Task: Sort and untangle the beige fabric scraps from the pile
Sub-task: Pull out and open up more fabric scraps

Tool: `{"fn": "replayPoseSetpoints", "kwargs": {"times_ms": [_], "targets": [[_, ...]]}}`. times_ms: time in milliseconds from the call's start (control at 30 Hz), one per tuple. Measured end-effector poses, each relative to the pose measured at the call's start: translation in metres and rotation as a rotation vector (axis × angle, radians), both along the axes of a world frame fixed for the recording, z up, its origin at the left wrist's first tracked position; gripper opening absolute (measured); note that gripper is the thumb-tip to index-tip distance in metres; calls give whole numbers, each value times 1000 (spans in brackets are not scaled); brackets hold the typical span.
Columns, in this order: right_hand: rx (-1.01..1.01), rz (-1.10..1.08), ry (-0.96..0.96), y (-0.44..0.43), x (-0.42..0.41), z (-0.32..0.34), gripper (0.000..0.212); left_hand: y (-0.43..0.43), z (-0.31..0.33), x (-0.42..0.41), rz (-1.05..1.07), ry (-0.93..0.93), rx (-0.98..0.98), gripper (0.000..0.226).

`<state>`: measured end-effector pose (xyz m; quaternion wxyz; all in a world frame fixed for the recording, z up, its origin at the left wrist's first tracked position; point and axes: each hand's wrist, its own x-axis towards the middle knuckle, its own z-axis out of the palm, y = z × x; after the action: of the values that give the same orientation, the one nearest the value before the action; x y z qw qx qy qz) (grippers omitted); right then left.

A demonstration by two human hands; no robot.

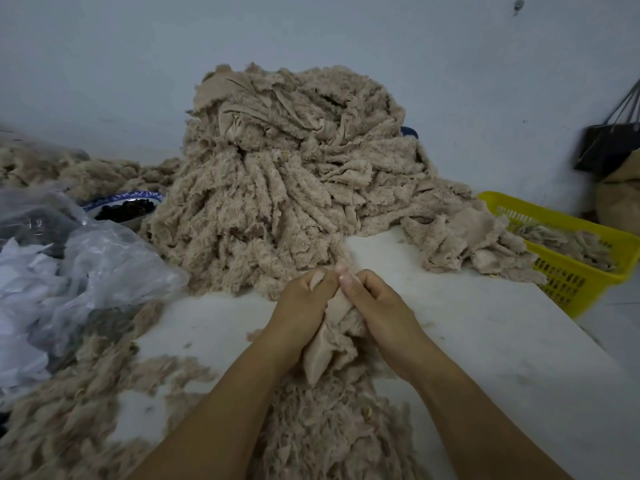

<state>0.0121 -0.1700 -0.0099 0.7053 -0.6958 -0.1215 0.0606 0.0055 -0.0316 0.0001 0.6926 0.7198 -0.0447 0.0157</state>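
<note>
A tall pile of beige fleecy fabric scraps (287, 174) rises at the back middle of the white table (485, 341). In front of it, my left hand (301, 306) and my right hand (381, 303) meet at the fingertips and both grip one beige scrap (323, 344), which hangs down between them with its smooth backing showing. A heap of loose beige scraps (329, 431) lies below my forearms at the table's near edge.
A yellow plastic basket (568, 275) holding some scraps stands at the right, with more scraps (467, 240) beside it. Clear plastic bags (86, 265) sit at the left, a blue-rimmed bowl (124, 206) of dark things behind them. A dark bag (606, 147) hangs at the far right.
</note>
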Motion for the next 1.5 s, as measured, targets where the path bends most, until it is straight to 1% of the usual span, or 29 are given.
{"fn": "replayPoseSetpoints", "kwargs": {"times_ms": [33, 100, 133, 167, 233, 267, 367, 467, 533, 567, 633, 667, 733, 767, 833, 900, 967, 1033, 1067, 1100, 1167, 1200, 1233, 1300, 1367, 1400, 1433, 1467, 1500], "targets": [[-14, -21, -35, 0, -1, 1, 47, 1, 1, -1, -33, 4, 10, 46], [5, -90, -71, 0, -1, 4, 37, 3, 3, -1, -117, 27, 8, 70], [30, -121, -59, -1, -1, 5, 34, 3, 3, -2, -140, 38, 2, 73], [65, -141, -31, -2, -1, 7, 32, 4, 3, -2, -150, 29, 16, 68], [149, -151, 32, -5, -1, 9, 31, 2, 2, -2, -165, -7, 70, 47], [184, -156, 59, -5, 0, 10, 32, 1, 2, -2, -162, -13, 84, 43], [256, -241, 137, -5, 4, 7, 34, 2, 5, -6, -177, 15, 69, 43], [430, -472, 252, -26, 18, 5, 27, 9, 11, -10, -187, 44, -62, 50], [503, -560, 242, -46, 25, 4, 24, 17, 15, -9, -109, 78, -254, 48], [488, -545, 218, -50, 25, 3, 24, 21, 16, -6, -65, 99, -357, 48], [385, -419, 163, -42, 23, 2, 23, 24, 15, -2, -30, 180, -570, 48], [276, -324, 117, -34, 20, 1, 21, 24, 15, -1, -34, 232, -662, 47], [8, -142, 13, -19, 11, 0, 12, 26, 14, 0, -31, 280, -777, 42], [-78, -116, -16, -14, 8, -1, 15, 27, 13, 2, -27, 276, -815, 42], [-145, -122, -96, -10, 3, -2, 33, 28, 11, 4, -28, 267, -863, 45], [-208, -30, -194, -1, -5, -2, 41, 25, 12, 4, -33, 270, -886, 42], [-380, 80, -215, 9, -12, -4, 44, 21, 12, 4, -36, 276, -916, 41], [-572, 126, -247, 11, -12, -7, 41, 20, 11, 5, -32, 250, -972, 45], [-578, 118, -229, 9, -10, -8, 34, 21, 11, 7, -19, 233, -1004, 48], [-518, 79, -168, 6, -8, -6, 27, 23, 12, 8, 8, 216, -1020, 48], [-295, -19, 9, 0, -3, -4, 29, 25, 13, 10, 54, 209, -976, 46], [-142, -46, 80, -3, 0, -4, 27, 23, 12, 11, 77, 216, -902, 46], [12, -54, 119, -4, 2, -3, 23, 21, 10, 11, 103, 206, -788, 47], [183, -52, 118, -3, 2, 0, 35, 15, 8, 9, 106, 103, -492, 60], [238, -70, 111, -3, 1, 6, 41, 12, 8, 2, 2, -7, -181, 79], [232, -79, 101, -5, 1, 7, 45, 9, 9, -1, -42, -34, -48, 76], [220, -93, 107, -6, 2, 8, 47, 8, 7, -3, -74, -46, 55, 65], [205, -117, 113, -7, 1, 9, 43, 7, 5, -2, -83, -63, 135, 52], [205, -148, 118, -8, 2, 10, 38, 7, 5, -2, -66, -83, 176, 46]]}}
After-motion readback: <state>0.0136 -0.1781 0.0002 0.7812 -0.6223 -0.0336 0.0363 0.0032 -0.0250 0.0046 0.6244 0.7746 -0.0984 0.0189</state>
